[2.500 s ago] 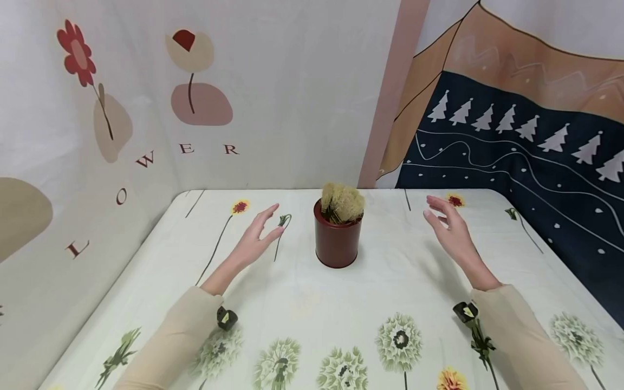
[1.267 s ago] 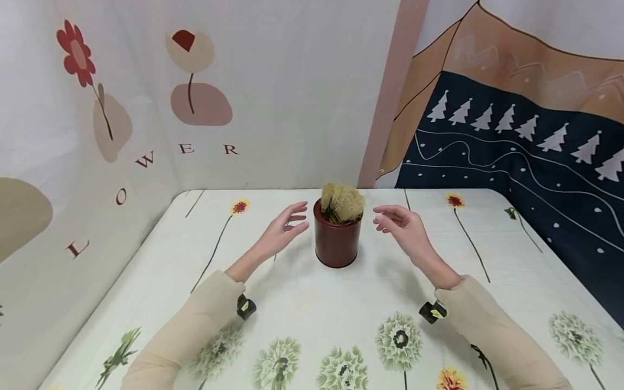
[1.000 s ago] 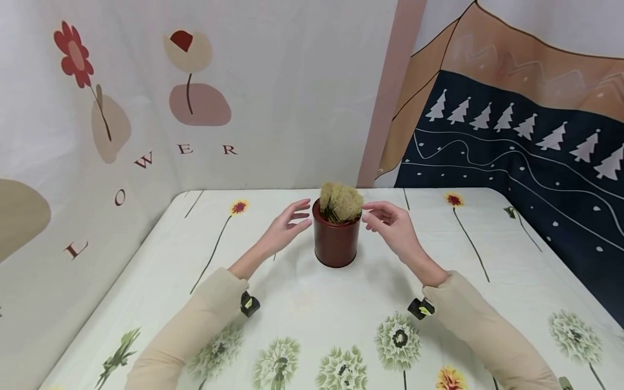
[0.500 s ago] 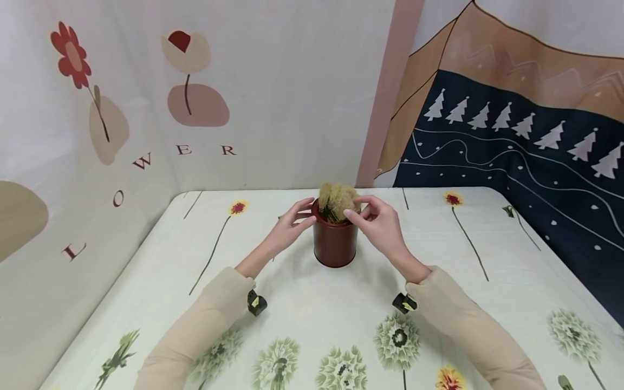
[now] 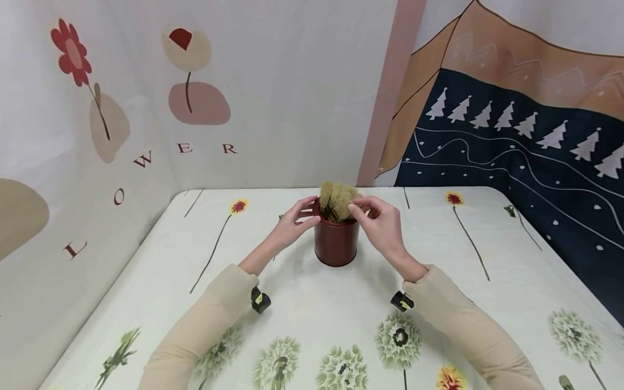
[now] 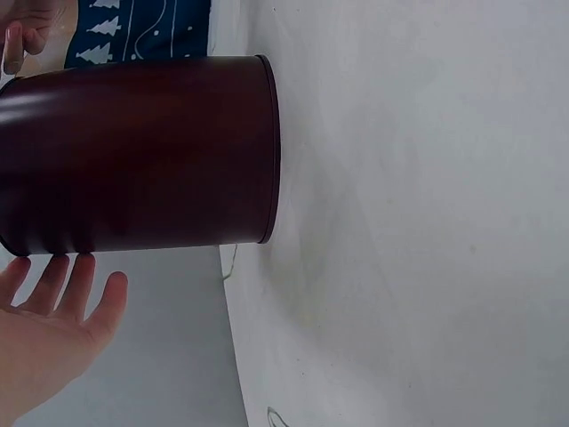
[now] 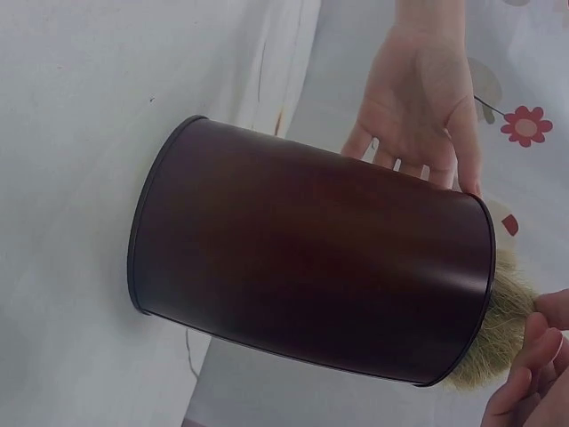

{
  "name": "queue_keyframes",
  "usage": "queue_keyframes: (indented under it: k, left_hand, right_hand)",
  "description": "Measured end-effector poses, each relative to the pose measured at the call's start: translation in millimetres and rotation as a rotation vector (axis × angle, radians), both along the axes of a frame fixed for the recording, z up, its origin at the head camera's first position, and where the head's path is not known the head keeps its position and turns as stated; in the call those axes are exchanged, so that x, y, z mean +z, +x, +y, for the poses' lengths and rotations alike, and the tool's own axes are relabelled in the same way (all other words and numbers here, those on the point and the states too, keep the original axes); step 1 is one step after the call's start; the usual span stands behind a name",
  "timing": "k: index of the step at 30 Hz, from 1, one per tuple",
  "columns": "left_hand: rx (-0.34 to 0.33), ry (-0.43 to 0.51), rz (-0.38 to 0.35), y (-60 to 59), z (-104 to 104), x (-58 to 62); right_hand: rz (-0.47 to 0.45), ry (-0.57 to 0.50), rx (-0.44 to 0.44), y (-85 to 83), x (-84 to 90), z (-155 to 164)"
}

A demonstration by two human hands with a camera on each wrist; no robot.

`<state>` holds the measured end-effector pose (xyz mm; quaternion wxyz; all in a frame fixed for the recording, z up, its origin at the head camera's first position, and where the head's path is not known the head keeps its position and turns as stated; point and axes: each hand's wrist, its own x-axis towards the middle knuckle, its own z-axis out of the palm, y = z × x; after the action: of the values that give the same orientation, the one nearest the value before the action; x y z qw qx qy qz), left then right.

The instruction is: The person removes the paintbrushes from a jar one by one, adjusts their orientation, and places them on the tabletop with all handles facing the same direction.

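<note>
White drapery (image 5: 292,97) hangs behind a flower-printed cloth (image 5: 322,303). Toward the cloth's far edge the red pot (image 5: 335,244) stands upright, a dry tuft (image 5: 335,200) rising from its mouth. The right hand (image 5: 384,225) leans in over the rim, thumb and fingers pinching the tuft. The left hand (image 5: 291,222), fingers loosely spread, touches the pot's left side. Both forearms, in beige sleeves (image 5: 205,317), slant inward.

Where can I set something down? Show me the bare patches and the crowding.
Free: the tablecloth before the maroon pot, between the left sleeve and right sleeve; also outside each sleeve, toward the cloth's side edges. Its flowers look printed flat. Crowded: the pot's top, with the left grip against its side and the right grip pinching the tan tuft.
</note>
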<state>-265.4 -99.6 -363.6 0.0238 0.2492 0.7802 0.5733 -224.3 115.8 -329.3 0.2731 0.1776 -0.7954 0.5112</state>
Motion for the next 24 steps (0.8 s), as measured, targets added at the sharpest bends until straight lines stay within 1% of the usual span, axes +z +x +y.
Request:
queue_keyframes:
  k: [3,4,10,11,18,24]
  left_hand:
    - [0.002,-0.001,0.0,0.1,0,0.1]
    - [-0.001,-0.002,-0.006,2.8,0,3.7]
    - [0.003,-0.01,-0.014,4.1,1,5.4]
    - [0.006,-0.011,-0.012,1.6,0,2.1]
    - [0.008,-0.009,-0.023,1.0,1,1.5]
    - [0.008,-0.01,-0.025,0.9,1,1.5]
  right_hand:
    - [0.039,-0.015,0.002,0.1,-0.4,0]
    - [0.042,-0.02,0.002,3.7,3.0,-1]
    - [0.056,-0.048,0.001,24.8,24.2,-9]
    - [0.067,-0.052,0.003,24.7,24.5,-9]
    - [0.143,-0.06,0.009,25.0,31.0,-8]
    - [0.16,-0.057,0.004,26.4,39.6,-6]
